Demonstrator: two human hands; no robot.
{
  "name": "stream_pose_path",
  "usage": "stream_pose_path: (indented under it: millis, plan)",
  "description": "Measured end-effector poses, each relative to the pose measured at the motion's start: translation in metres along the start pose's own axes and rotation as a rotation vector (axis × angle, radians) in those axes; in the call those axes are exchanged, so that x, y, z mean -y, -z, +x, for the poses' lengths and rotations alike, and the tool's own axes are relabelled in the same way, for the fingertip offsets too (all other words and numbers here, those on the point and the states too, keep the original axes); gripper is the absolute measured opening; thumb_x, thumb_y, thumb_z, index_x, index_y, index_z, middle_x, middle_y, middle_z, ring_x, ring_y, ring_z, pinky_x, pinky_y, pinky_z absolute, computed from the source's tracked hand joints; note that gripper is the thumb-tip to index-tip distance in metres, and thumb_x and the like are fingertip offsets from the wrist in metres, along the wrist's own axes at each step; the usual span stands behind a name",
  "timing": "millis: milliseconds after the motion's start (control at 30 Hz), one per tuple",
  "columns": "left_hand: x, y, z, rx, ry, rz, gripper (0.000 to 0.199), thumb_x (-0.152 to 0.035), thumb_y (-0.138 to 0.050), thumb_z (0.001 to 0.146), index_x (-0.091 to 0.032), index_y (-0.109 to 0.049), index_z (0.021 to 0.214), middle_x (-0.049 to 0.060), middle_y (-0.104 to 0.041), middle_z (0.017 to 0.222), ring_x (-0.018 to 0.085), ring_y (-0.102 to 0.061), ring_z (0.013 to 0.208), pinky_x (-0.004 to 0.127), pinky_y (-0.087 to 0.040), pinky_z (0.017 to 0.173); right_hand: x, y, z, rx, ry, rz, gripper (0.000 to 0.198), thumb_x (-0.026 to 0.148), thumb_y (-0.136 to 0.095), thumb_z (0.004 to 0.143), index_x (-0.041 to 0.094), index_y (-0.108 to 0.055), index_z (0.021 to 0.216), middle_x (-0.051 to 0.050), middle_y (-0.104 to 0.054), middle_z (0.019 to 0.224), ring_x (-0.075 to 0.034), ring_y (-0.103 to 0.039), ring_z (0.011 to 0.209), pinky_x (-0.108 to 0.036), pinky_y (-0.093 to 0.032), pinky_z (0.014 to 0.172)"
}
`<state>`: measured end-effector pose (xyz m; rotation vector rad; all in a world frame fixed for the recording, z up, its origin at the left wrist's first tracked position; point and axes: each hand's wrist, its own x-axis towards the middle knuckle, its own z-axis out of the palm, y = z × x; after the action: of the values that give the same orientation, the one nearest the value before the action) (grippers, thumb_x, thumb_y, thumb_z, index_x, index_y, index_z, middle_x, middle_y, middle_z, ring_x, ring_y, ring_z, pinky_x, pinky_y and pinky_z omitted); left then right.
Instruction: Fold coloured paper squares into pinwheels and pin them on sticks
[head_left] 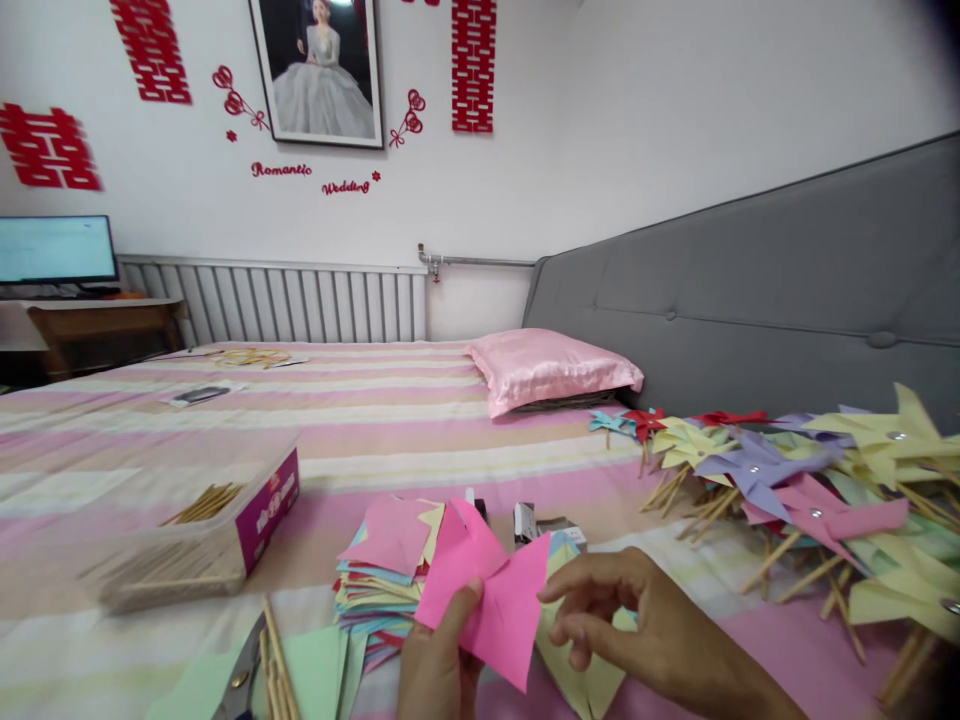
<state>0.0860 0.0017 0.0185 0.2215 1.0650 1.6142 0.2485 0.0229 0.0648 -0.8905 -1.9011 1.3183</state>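
A bright pink paper square point(510, 608), with cuts running in from its corners, is pinched between the thumb and fingers of my left hand point(442, 650). Close to its right edge hovers my right hand point(630, 620), fingers curled and apart, with nothing visible in them. Under and beyond my right hand lies pale yellow cut paper point(592, 680). Just left of the pink sheet rises a stack of coloured paper pieces point(381, 585), a lighter pink one on top.
Finished paper pinwheels point(810, 490) on sticks pile up at right. A clear plastic box point(180, 560) of sticks stands at left. Scissors point(241, 675) and loose sticks point(276, 670) rest on green paper point(319, 660). Farther back are a pink pillow point(555, 368) and grey headboard point(750, 290).
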Motion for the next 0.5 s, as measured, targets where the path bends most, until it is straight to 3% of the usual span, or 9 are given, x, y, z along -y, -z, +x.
stream_pose_path:
  millis: [300,500]
  plan:
    - [0.002,-0.004,-0.010,0.181,0.025,-0.048,0.043,-0.016,-0.072,0.061,-0.010,-0.057,0.102,0.007,-0.072,0.073,0.023,-0.067,0.076,0.029,-0.053,0.065,-0.009,-0.006,0.005,-0.019,-0.024,0.018,0.014,0.010,-0.063,0.067,0.018,-0.073,0.075,-0.001,-0.069,0.063,-0.013,-0.061,0.059,-0.022,-0.047,0.058]
    - [0.007,-0.004,-0.007,0.152,-0.035,0.018,0.038,-0.023,-0.077,0.054,-0.009,-0.065,0.087,0.008,-0.071,0.067,0.025,-0.066,0.071,0.029,-0.052,0.061,-0.012,-0.006,0.010,-0.081,0.022,-0.050,0.007,0.022,-0.068,0.068,0.015,-0.071,0.067,-0.002,-0.068,0.060,-0.012,-0.055,0.055,-0.021,-0.041,0.052]
